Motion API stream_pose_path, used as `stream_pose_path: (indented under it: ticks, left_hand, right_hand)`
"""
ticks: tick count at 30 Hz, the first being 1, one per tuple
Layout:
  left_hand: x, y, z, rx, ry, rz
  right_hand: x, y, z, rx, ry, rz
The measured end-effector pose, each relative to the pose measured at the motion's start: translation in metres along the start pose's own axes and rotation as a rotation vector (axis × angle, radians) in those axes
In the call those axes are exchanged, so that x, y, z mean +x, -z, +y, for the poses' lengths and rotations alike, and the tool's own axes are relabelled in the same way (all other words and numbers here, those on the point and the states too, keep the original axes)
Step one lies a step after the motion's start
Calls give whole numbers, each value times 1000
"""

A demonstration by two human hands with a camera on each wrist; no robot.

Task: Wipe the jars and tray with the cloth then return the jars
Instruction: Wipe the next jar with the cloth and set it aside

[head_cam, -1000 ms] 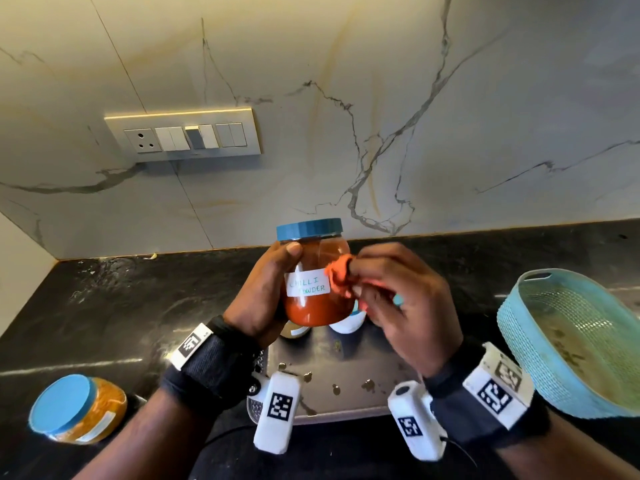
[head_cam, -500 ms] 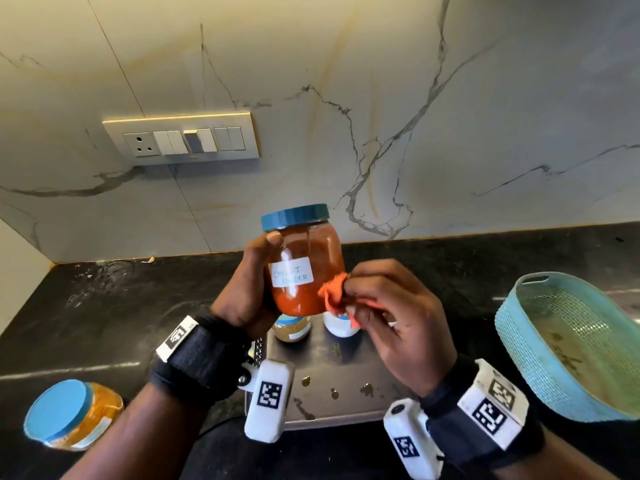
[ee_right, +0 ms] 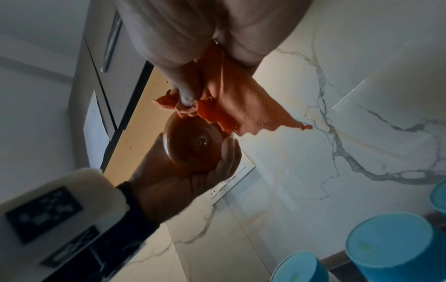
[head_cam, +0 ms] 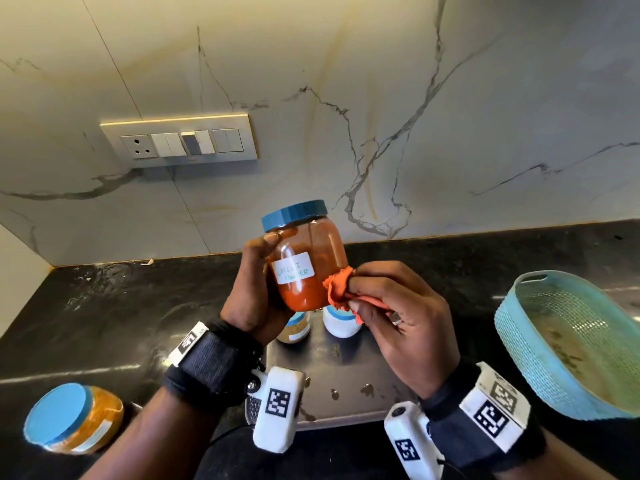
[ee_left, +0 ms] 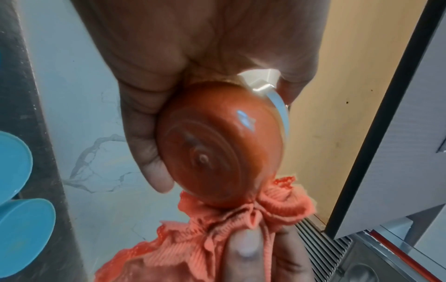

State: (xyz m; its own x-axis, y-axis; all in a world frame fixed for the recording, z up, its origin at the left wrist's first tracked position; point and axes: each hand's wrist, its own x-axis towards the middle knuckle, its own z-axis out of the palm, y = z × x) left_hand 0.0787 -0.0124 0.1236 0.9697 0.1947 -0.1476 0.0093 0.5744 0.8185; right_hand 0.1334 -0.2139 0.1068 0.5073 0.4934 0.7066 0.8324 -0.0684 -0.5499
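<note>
My left hand [head_cam: 258, 292] grips a blue-lidded jar of red chilli powder [head_cam: 308, 261] upright in the air above the steel tray [head_cam: 346, 382]. Its round base [ee_left: 217, 141] fills the left wrist view. My right hand [head_cam: 391, 306] pinches a bunched orange cloth [head_cam: 337, 289] and presses it against the jar's lower right side [ee_right: 193, 150]. The cloth [ee_left: 217, 238] folds under the jar's bottom edge, and a corner of the cloth [ee_right: 241, 106] hangs loose. Two small blue-lidded jars [head_cam: 341, 320] stand at the tray's far end, partly hidden by my hands. An orange-filled jar [head_cam: 74, 419] stands on the counter at the near left.
A teal plastic basket [head_cam: 568, 344] stands on the black counter [head_cam: 121, 323] to the right of the tray. Brown spots dot the tray's surface. A marble wall with a switch plate [head_cam: 180, 142] rises behind the counter.
The chilli jar has risen and turned a little, its label now facing more to the left. The cloth has slid down to the jar's lower right side.
</note>
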Motion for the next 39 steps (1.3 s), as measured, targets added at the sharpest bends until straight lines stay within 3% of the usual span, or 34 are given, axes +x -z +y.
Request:
stream_pose_path:
  ticks: [6,10,12,16,23,29,34,39]
  left_hand:
    - [2,-1,-4,181,-37,45]
    - [8,6,-11,385,-132,44]
    - [10,7,-14,411,-133,33]
    - [8,3,-19,435,-171,37]
    - [4,2,-13,356,-226,23]
    - [4,2,-21,440,-262,-37]
    - [3,5,-18,468,-303,0]
    - [4,1,-21,436,-264,24]
  right_hand:
    - [1,-6,4,-198,81,-54]
    - [4,-6,3,-194,139,-72]
    - [17,-2,5,-159,85,-22]
    - [42,5,13,-73,-41,55]
    - [-1,-5,-4,-157,93,-46]
    - [33,4,-4,-189,4,77]
    - [52,4,-23,-394,150,-159]
    - [45,8,-10,-295,89,-61]
